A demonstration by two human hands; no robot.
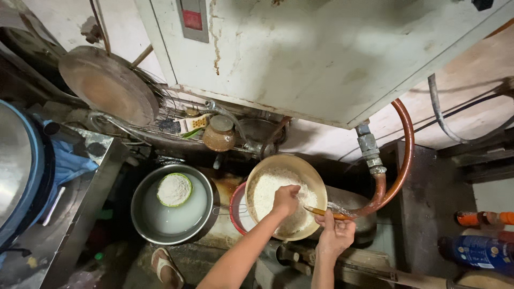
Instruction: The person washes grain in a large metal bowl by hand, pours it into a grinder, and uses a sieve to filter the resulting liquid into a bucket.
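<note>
A tan round basin (310,168) full of wet white rice stands over a red-rimmed bowl (235,206). My left hand (285,199) is closed down in the rice, gripping grains. My right hand (334,233) holds the end of an orange-brown hose (399,171) at the basin's right rim, and water runs from it onto the rice. The hose curves up to a metal fitting (369,150) under a large pale box (321,53).
To the left a steel pot (142,214) holds cloudy water and a green-rimmed bowl of rice (174,189). A brown jar (219,134), a wire rack and a round pan (110,83) sit behind. Bottles (476,251) lie at right. My sandalled foot (165,265) is below.
</note>
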